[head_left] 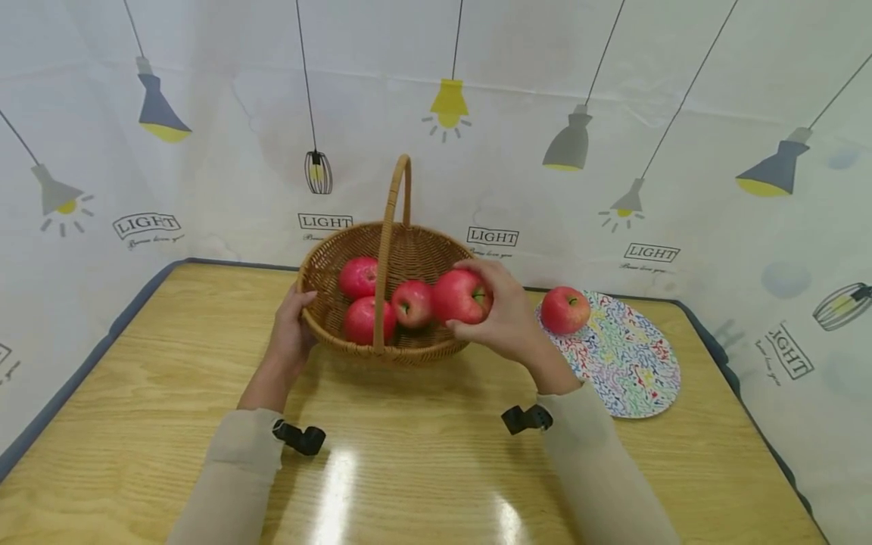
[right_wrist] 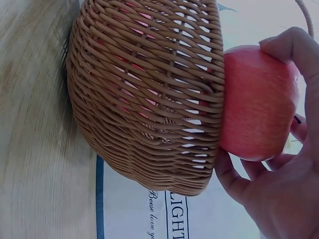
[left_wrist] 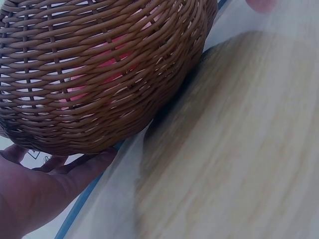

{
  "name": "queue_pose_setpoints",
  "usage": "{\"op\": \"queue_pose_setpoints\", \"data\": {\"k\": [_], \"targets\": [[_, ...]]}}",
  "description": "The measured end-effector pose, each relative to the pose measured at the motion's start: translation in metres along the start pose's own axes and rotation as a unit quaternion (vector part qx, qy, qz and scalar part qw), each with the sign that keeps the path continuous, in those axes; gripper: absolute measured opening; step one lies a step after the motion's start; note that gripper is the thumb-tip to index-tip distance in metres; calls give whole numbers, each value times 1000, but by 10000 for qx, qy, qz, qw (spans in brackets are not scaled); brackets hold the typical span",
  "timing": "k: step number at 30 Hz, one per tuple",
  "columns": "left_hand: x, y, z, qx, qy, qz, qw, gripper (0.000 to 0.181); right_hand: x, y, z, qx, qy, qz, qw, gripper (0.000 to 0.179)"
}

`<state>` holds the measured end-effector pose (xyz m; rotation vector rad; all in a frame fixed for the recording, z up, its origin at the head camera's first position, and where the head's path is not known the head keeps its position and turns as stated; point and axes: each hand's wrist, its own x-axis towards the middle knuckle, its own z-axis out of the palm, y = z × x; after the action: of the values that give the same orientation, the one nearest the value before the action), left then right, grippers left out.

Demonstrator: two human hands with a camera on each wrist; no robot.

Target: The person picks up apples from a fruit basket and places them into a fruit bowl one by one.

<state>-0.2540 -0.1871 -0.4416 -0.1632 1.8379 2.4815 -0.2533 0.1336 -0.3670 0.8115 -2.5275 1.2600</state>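
Note:
A brown wicker basket with a tall arched handle stands on the table, tilted somewhat toward the head camera. My left hand grips its left side, thumb over the rim; in the left wrist view the fingers lie against the outer weave. Between the thumb and fingers of my right hand is a red apple, held at the right rim. The right wrist view shows this apple just above the rim, partly covered by the weave. Several red apples lie inside the basket.
Right of the basket, a round mat with a multicoloured squiggle pattern lies on the wooden table. One more red apple sits on its far left part. A white cloth backdrop printed with lamps rises behind the table's far edge.

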Motion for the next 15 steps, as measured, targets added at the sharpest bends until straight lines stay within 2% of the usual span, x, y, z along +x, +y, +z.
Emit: {"op": "queue_pose_setpoints", "data": {"k": [6,15], "targets": [[0,-1,0,-70,1,33,10000,69,1,2,5,128,-80,-75,9999,71],[0,-1,1,-12,-98,112,9999,67,-4,-3,1,160,319,-90,9993,71]]}}
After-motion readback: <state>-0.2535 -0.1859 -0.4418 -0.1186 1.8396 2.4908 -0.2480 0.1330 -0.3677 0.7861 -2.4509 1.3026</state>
